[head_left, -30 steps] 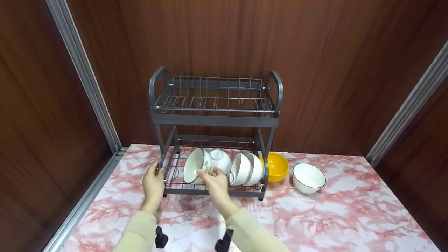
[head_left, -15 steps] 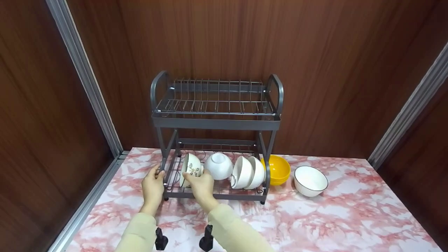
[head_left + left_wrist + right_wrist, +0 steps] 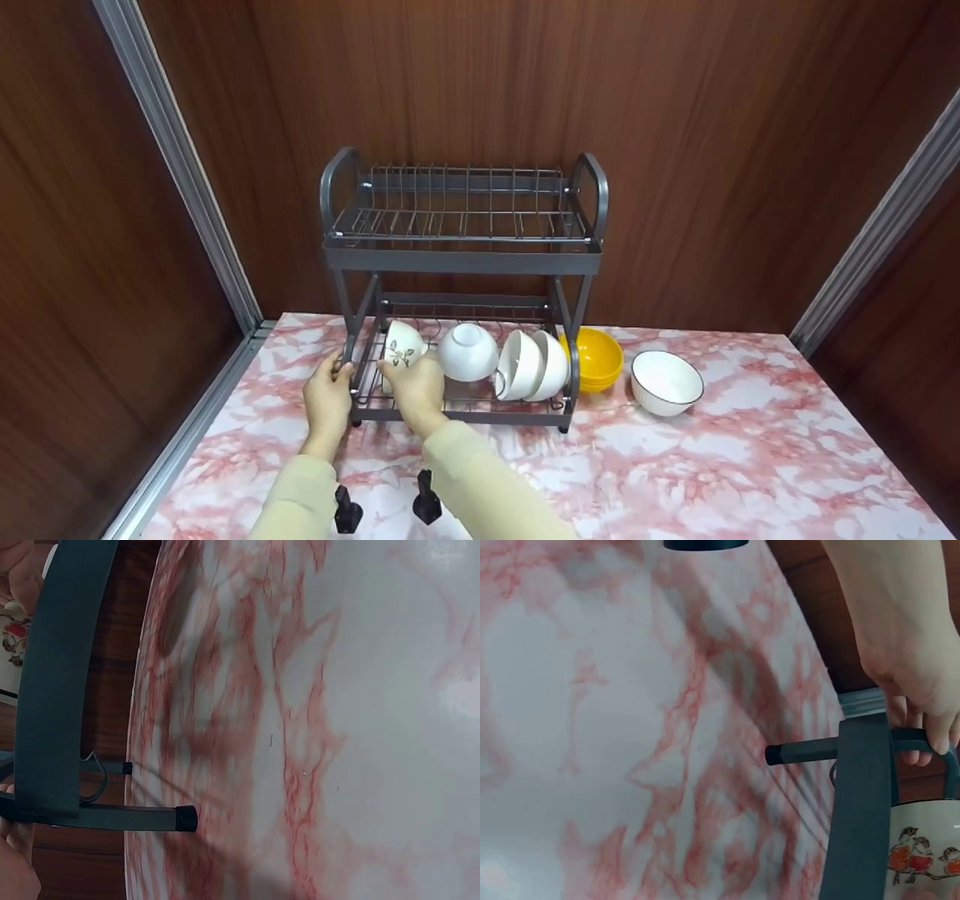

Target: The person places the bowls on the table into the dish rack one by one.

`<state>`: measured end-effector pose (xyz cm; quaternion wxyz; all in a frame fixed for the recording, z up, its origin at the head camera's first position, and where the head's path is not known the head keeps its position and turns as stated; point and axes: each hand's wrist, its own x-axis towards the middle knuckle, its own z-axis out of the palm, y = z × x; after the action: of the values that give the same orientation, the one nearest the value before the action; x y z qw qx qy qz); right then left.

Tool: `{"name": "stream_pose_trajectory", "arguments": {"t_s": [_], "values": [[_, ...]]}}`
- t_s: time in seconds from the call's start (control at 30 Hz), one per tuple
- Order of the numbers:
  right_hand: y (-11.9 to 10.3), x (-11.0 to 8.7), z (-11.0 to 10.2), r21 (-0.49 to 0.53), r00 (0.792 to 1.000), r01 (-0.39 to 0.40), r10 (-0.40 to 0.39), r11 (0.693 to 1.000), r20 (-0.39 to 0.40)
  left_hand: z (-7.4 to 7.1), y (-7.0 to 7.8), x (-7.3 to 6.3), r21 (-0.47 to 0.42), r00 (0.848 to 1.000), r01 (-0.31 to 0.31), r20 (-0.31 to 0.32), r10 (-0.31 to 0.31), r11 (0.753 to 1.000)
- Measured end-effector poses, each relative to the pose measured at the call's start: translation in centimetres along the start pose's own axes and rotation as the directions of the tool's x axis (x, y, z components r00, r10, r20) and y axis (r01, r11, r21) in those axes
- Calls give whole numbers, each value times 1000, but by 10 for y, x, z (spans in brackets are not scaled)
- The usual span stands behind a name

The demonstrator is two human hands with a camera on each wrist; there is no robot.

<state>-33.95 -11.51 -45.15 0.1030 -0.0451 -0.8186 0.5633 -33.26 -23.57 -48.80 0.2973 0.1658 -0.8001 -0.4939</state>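
We note brown wood-grain walls (image 3: pixel 465 90) on three sides, all cut off by the frame. Below them we have the table (image 3: pixel 712 465), its cover marbled pink and white, near edge out of frame. On it stands a two-tier grey dish rack (image 3: pixel 463 261).

Left hand (image 3: pixel 328 397): grip clamped on the rack's left side frame, fingers curled round the bar; the left wrist view crops it at the edge. Right hand (image 3: pixel 418 391): grip clamped on the patterned bowl (image 3: pixel 403 341), thumb on the near side; in the head view we cannot see the other fingers.

We place the patterned bowl at the left end of the lower tier, on its side, rim leftward. The hand covers its lower part, so contact with the wires is unclear to us. To its right: an overturned white bowl (image 3: pixel 468 352), then two tilted white bowls (image 3: pixel 519 366), one partly covering the other.

Outside the rack we record stacked yellow bowls (image 3: pixel 598 358), count unclear, partly behind the right post, and an upright dark-rimmed bowl (image 3: pixel 666 382).
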Motion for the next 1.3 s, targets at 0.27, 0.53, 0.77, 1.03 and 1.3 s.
{"name": "stream_pose_trajectory", "arguments": {"t_s": [0.27, 0.53, 0.77, 1.03, 1.3], "values": [[-7, -3, 10, -123, 999, -36, 35, 992, -16, -1, 1, -1, -23, 1000, 14, -5, -14, 1000], [-10, -3, 14, -168, 997, -75, 71, 983, -27, 1, 2, 0, -14, 1000, 5, -17, -5, 1000], [-13, -6, 16, -193, 994, -111, 106, 975, -33, 0, 0, -1, -12, 1000, 12, -20, -12, 1000], [-12, -8, 13, -146, 996, -79, 84, 986, 26, 1, -1, -1, -29, 1000, 22, -17, -23, 999], [-5, -6, 6, -52, 992, -60, 66, 997, 105, 1, -3, -1, -23, 1000, 16, -15, -17, 1000]]}}
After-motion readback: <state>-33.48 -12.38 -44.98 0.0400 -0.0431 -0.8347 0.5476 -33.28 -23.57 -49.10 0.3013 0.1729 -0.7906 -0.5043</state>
